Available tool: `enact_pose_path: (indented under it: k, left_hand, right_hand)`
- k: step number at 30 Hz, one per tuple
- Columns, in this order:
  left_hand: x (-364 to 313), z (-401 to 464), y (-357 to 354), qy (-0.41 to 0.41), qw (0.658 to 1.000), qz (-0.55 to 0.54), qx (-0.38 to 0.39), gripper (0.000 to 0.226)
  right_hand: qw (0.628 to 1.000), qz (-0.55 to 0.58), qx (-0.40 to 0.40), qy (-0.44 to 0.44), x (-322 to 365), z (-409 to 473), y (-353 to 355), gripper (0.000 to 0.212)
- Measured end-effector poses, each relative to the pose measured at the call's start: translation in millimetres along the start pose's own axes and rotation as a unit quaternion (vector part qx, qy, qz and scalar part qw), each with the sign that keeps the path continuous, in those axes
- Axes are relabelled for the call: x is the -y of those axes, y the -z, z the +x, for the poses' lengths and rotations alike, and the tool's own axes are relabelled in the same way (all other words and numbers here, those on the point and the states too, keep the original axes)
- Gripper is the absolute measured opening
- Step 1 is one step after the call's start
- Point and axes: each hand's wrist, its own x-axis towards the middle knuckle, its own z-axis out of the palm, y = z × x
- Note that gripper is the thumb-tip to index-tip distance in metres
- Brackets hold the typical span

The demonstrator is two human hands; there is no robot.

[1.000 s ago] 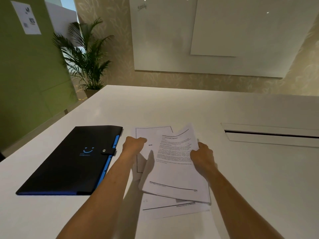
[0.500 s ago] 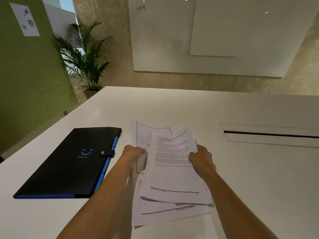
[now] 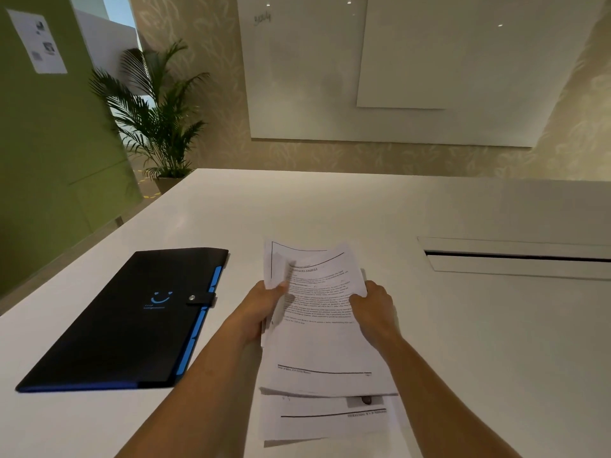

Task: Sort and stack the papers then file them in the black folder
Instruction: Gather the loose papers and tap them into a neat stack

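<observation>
A loose stack of printed papers [image 3: 322, 342] is held just above the white table [image 3: 297, 206], its sheets fanned and uneven at both ends. My left hand [image 3: 261, 309] grips the stack's left edge, thumb on top. My right hand [image 3: 373, 305] grips the right edge. A lower sheet [image 3: 327, 421] sticks out at the near end, printed upside down. The black folder [image 3: 132, 325] with blue edge tabs and a snap strap lies shut on the table, to the left of my left arm.
A long recessed cable slot [image 3: 515, 259] runs across the table at the right. A potted palm [image 3: 155, 117] stands beyond the table's far left corner, beside a green wall [image 3: 49, 143]. Whiteboards [image 3: 396, 67] hang on the far wall.
Both hands have drawn the sheets together: the left sheet has slid under the top page and the stack has lifted slightly off the table. The folder has not moved.
</observation>
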Motion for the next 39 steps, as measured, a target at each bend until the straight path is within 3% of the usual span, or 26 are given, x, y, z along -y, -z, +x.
enact_pose_path:
  k: [2, 6, 10, 13, 17, 21, 23, 24, 28, 33, 36, 39]
  left_hand:
    - [2.3, 3.4, -0.2, -0.026, 0.999, -0.016, 0.031, 0.04]
    - [2.1, 6.2, 1.5, -0.022, 0.999, -0.016, 0.023, 0.057]
    - [6.1, 7.5, 1.0, -0.071, 0.996, 0.025, 0.036, 0.037]
    - [11.2, 7.8, 2.0, -0.101, 0.993, 0.046, 0.025, 0.048]
    - [5.4, 1.4, 3.6, -0.137, 0.991, -0.002, 0.012, 0.056]
    - [-14.9, -5.0, 6.5, -0.175, 0.984, -0.015, 0.029, 0.06]
    - [-25.3, -6.6, 7.1, -0.195, 0.98, -0.008, 0.041, 0.06]
    - [-31.1, -7.7, 6.2, -0.208, 0.977, 0.0, 0.044, 0.059]
    - [-59.9, -11.0, -3.2, -0.278, 0.96, 0.033, 0.0, 0.049]
    - [-102.1, -16.5, -18.7, -0.395, 0.914, 0.04, -0.08, 0.042]
    - [-117.3, -20.8, -28.0, -0.454, 0.885, 0.037, -0.097, 0.041]
    - [-114.3, -20.3, -33.0, -0.461, 0.882, 0.01, -0.096, 0.048]
  right_hand:
    - [1.0, -0.012, -0.008, 0.013, -0.9, -0.4, -1.3, 0.013]
    - [0.998, -0.044, -0.021, 0.036, -5.3, -2.5, -4.3, 0.019]
    - [0.997, -0.053, -0.041, 0.045, -7.8, -2.1, -6.0, 0.023]
    - [0.997, -0.036, -0.042, 0.044, -9.2, -1.2, -5.5, 0.026]
    - [0.994, 0.11, -0.011, 0.008, -10.8, -0.2, 3.7, 0.033]
    - [0.919, 0.383, 0.079, -0.037, -10.3, 12.1, 21.2, 0.04]
    - [0.892, 0.429, 0.14, -0.023, -5.7, 15.6, 31.0, 0.029]
    - [0.897, 0.417, 0.145, -0.007, -2.3, 16.9, 35.1, 0.025]
    - [0.95, 0.285, 0.039, 0.123, 25.4, 21.8, 51.9, 0.023]
    - [0.932, 0.245, -0.091, 0.25, 71.8, 17.0, 75.9, 0.022]
    - [0.916, 0.245, -0.127, 0.292, 85.9, 12.5, 83.7, 0.024]
    - [0.913, 0.248, -0.136, 0.296, 86.8, 9.3, 84.6, 0.04]
